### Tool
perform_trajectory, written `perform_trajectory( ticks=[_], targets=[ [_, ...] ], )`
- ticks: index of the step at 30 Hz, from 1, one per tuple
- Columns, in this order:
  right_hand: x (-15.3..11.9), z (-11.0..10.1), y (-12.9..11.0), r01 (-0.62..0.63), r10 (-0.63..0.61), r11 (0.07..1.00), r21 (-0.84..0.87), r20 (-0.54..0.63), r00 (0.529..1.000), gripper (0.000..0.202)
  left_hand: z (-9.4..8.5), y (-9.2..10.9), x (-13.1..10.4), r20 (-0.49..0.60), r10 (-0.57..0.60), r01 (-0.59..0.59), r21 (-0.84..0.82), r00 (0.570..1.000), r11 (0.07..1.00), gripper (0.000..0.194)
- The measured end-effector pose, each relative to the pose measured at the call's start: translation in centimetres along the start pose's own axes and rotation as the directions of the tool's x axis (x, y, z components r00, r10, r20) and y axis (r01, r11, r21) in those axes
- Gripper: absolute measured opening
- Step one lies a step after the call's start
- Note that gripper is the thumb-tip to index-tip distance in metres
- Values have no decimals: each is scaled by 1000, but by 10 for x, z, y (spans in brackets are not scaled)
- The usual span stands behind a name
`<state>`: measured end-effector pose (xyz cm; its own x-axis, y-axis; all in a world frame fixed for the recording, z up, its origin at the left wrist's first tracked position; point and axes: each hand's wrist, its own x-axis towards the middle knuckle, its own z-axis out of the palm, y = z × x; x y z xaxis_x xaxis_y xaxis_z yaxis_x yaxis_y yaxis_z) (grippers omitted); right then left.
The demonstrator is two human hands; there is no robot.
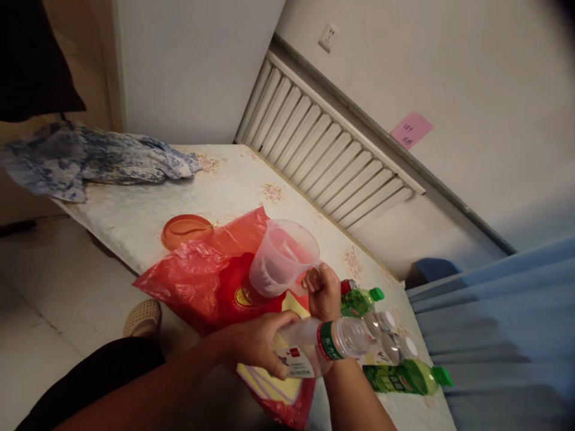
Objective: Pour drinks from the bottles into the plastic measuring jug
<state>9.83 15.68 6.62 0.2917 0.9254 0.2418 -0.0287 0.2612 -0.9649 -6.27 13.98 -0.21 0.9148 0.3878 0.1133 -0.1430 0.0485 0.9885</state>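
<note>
A clear plastic bottle [327, 341] with a green and white label lies in my left hand [265, 344], its neck pointing right; no cap shows on it. My right hand [323, 290] is closed round the handle of a translucent plastic jug [283, 257]. The jug tilts slightly, and whitish residue shows on its wall. Beneath the jug spreads a red plastic bag [184, 278] with a yellow round print. A yellow striped cloth or packet [269, 383] lies partly behind my left forearm and the bottle.
An orange-red lid [185, 230] rests on the patterned tablecloth [238, 170]. At the right lie several bottles, including a green-capped one [404, 377] and another [359, 301]. A blue-white cloth [126, 155] drapes the far end. A radiator [323, 143] and blue curtain [503, 317] border the table.
</note>
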Motion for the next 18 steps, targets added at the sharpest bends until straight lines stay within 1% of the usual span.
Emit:
perform_trajectory(
  ticks=[4, 7, 10, 13, 16, 18],
  targets=[
    [7, -10, -36, 29, -33, 995, -100, -40, 999, 47, -8, 5, -3, -58, 81, -82, -12, 995, 997, 75],
    [8, -22, -67, 60, -70, 994, -86, -121, 990, 46, -14, 7, -3, -100, 58, -60, -20, 993, 998, 78],
    [7, -37, -98, 128, -145, 986, -102, -172, 974, 45, -21, 9, -3, -152, 16, -20, -24, 988, 1000, 79],
    [5, -55, -124, 151, -178, 978, -143, -196, 964, 45, -28, 10, -2, -241, 17, -18, -1, 970, 1000, 79],
    [2, -73, -145, 128, -160, 979, -157, -214, 964, 45, -34, 11, 1, -337, 44, -35, 34, 940, 999, 73],
    [-1, -83, -154, 109, -144, 979, -174, -207, 968, 45, -37, 11, 3, -378, 54, -40, 44, 924, 998, 69]
  ],
)
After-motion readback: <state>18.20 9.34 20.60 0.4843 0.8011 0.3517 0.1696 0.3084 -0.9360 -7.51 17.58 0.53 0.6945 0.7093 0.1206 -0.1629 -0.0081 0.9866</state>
